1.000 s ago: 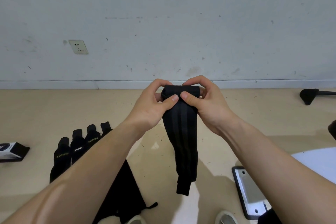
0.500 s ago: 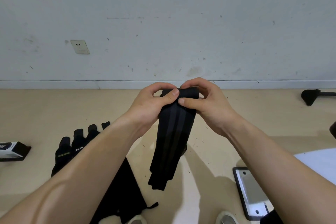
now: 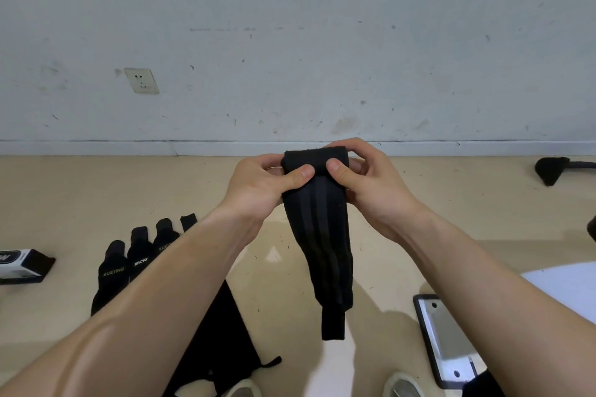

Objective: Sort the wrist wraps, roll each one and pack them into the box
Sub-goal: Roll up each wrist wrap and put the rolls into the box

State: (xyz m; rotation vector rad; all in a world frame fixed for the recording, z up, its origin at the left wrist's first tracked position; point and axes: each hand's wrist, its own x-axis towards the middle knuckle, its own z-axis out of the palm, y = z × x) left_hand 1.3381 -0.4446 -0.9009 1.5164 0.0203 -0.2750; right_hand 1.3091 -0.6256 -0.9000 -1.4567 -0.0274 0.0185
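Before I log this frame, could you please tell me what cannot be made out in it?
- Head view: the box is cut off by the left edge; its contents don't show.
- The rolled wraps on the floor are partly hidden by the left forearm, so no full count.
- The roll's core in the held wrist wrap is covered by the left hand and right hand.

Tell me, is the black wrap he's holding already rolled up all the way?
No, both hands pinch only the rolled top of the wrist wrap; a long tail hangs loose below.
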